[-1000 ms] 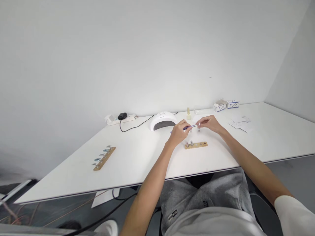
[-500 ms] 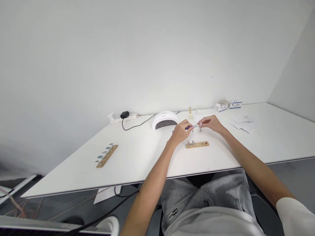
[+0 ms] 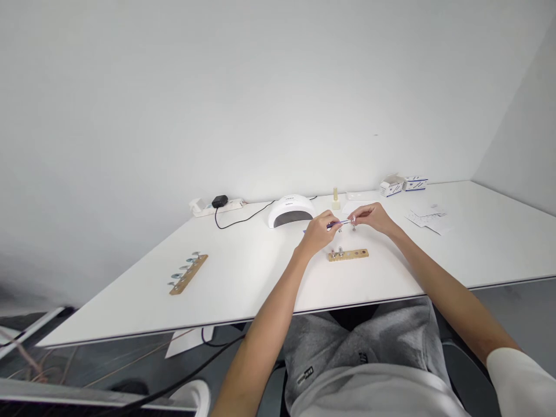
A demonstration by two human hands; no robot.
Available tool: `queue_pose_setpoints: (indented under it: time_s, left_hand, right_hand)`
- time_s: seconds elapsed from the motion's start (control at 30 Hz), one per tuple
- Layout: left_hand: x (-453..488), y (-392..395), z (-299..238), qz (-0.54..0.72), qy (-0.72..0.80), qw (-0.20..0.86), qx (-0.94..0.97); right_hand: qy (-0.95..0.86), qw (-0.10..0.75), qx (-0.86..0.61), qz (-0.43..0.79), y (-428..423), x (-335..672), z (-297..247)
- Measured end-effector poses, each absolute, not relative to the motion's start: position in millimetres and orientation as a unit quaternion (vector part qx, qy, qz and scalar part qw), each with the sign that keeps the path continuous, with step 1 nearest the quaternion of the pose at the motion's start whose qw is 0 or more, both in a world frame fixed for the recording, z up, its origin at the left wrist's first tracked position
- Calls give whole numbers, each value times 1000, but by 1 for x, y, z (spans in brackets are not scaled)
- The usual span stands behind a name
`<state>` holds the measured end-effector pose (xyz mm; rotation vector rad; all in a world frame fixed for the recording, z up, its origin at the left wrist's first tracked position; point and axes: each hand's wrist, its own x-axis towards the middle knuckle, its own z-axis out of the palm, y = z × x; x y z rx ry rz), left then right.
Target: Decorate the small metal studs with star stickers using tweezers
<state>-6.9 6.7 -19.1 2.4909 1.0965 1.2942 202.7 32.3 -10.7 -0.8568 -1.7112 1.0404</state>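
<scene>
My left hand [image 3: 320, 230] is closed around a thin dark-handled brush [image 3: 332, 224], whose tip points right. The brush tip reaches a small clear nail tip on a metal stand [image 3: 354, 226], pinched between the fingers of my right hand [image 3: 374, 218]. Just below both hands lies a wooden strip [image 3: 357, 253] with round spots along its top. Small silver stands [image 3: 337, 253] rise from its left end. Whether the brush touches the nail tip is too small to tell.
At the left, another wooden strip [image 3: 190, 275] carries several nail tips on stands. A white nail lamp [image 3: 292, 204] stands behind my left hand, with a small bottle [image 3: 336, 200] near the wall. Boxes [image 3: 391, 185] and papers [image 3: 430, 220] lie to the right; a power strip [image 3: 234, 204] sits at the back left.
My hands, the brush and the nail tip stay almost in place. The whole view has shifted very slightly.
</scene>
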Motion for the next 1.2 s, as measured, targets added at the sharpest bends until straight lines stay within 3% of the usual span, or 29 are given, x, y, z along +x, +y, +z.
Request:
queue_pose_setpoints:
  time_s: [0.9, 1.2]
  left_hand:
    - [-7, 6, -19, 418, 358, 66, 832]
    - [-12, 10, -8, 563, 346, 211, 720]
  right_hand:
    - [-690, 463, -350, 432, 30, 201, -9]
    - [-666, 446, -376, 466, 35, 203, -13]
